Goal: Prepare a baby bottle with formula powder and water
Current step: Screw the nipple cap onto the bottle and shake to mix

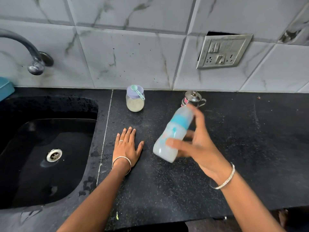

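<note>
My right hand (197, 144) grips a baby bottle (173, 133) with a blue collar and a clear cap, tilted above the black counter (184, 181) and blurred by motion. Milky white liquid fills its lower part. My left hand (127, 144) rests flat on the counter, fingers straight, just left of the bottle. Near the back wall stands a small jar of pale formula powder (135, 101) with a lilac lid on, and a teal scoop (137, 91) lies on that lid. A small steel pot with a lid (192, 98) stands behind the bottle.
A black sink (50, 148) with a steel drain takes up the left side, with a tap (33, 52) on the wall above it. A socket plate (224, 51) is set in the tiled wall. A teal box edge (5, 88) shows at far left.
</note>
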{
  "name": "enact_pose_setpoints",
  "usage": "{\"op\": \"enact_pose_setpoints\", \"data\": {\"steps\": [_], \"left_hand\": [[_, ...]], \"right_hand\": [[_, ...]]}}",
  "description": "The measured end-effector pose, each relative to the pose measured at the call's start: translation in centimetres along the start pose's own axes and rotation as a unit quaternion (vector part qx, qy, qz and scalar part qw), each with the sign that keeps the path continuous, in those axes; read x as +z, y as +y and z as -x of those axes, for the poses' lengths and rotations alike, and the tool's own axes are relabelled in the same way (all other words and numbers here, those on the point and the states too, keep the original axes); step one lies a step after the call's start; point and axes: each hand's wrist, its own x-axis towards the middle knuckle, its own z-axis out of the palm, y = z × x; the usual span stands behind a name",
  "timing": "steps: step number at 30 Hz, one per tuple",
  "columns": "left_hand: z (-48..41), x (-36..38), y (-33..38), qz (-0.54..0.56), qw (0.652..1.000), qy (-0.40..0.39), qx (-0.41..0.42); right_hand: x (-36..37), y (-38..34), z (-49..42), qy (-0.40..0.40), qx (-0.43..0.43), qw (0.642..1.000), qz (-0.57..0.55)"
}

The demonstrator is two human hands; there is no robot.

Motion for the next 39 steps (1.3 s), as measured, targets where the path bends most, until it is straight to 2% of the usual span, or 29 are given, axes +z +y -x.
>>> {"op": "enact_pose_setpoints", "data": {"steps": [2, 6, 8, 10, 11, 12, 14, 16, 20, 22, 25, 27, 30, 33, 35, 37, 39], "left_hand": [[0.0, 0.0, 0.0, 0.0, 1.0, -0.003, 0.0], [0.1, 0.0, 0.0, -0.003, 1.0, -0.003, -0.001], [0.0, 0.0, 0.0, -0.005, 1.0, -0.004, -0.001], [-0.1, -0.1, 0.0, -0.006, 1.0, -0.008, -0.003], [-0.1, -0.1, 0.0, -0.006, 1.0, -0.01, -0.002], [0.0, -0.1, 0.0, -0.007, 1.0, -0.01, -0.002], [0.0, -0.1, 0.0, -0.01, 1.0, -0.009, 0.0], [0.0, -0.1, 0.0, -0.006, 1.0, -0.007, 0.001], [-0.1, 0.1, -0.1, -0.014, 1.0, -0.005, 0.002], [-0.1, 0.3, -0.3, -0.011, 1.0, -0.004, 0.002], [-0.1, 0.4, -0.3, -0.005, 1.0, -0.006, 0.0], [-0.1, 0.2, -0.2, -0.007, 1.0, -0.006, 0.0], [-0.1, 0.2, -0.2, -0.008, 1.0, -0.006, 0.001], [-0.1, 0.3, -0.2, -0.008, 1.0, -0.005, -0.001], [-0.1, 0.2, -0.1, -0.01, 1.0, -0.008, -0.001], [-0.1, 0.2, -0.1, -0.008, 1.0, -0.007, -0.001], [-0.1, 0.1, -0.1, -0.011, 1.0, -0.008, -0.001]], "right_hand": [[0.1, 0.0, 0.3, -0.027, 0.023, 0.999, 0.04], [-0.1, 0.3, -0.8, 0.084, -0.03, 0.99, -0.113], [-0.1, 0.4, -0.8, 0.053, -0.034, 0.996, -0.068], [0.0, 0.5, -0.2, -0.031, 0.009, 0.999, 0.03], [0.0, 0.6, -0.1, -0.046, 0.023, 0.997, 0.049], [-0.1, 0.6, -0.2, -0.033, 0.023, 0.998, 0.037], [-0.1, 0.7, -0.7, 0.041, 0.009, 0.997, -0.065], [-0.2, 1.1, -1.1, 0.072, -0.009, 0.989, -0.126], [-0.3, 0.8, -0.4, -0.038, 0.065, 0.997, 0.017], [-0.6, 0.6, -0.8, -0.016, 0.08, 0.997, 0.009], [-0.8, 0.7, -1.7, 0.069, 0.03, 0.994, -0.085], [-0.7, 0.9, -1.6, 0.048, 0.017, 0.997, -0.05], [-0.5, 0.7, -0.6, -0.042, 0.054, 0.997, 0.037], [-0.9, 0.3, -1.1, 0.032, 0.032, 0.999, -0.03], [-1.2, 0.1, -1.5, 0.053, -0.008, 0.996, -0.064], [-1.4, -0.1, -1.5, 0.014, -0.025, 1.0, 0.012], [-1.4, -0.5, -1.0, -0.047, 0.004, 0.995, 0.082]]}}
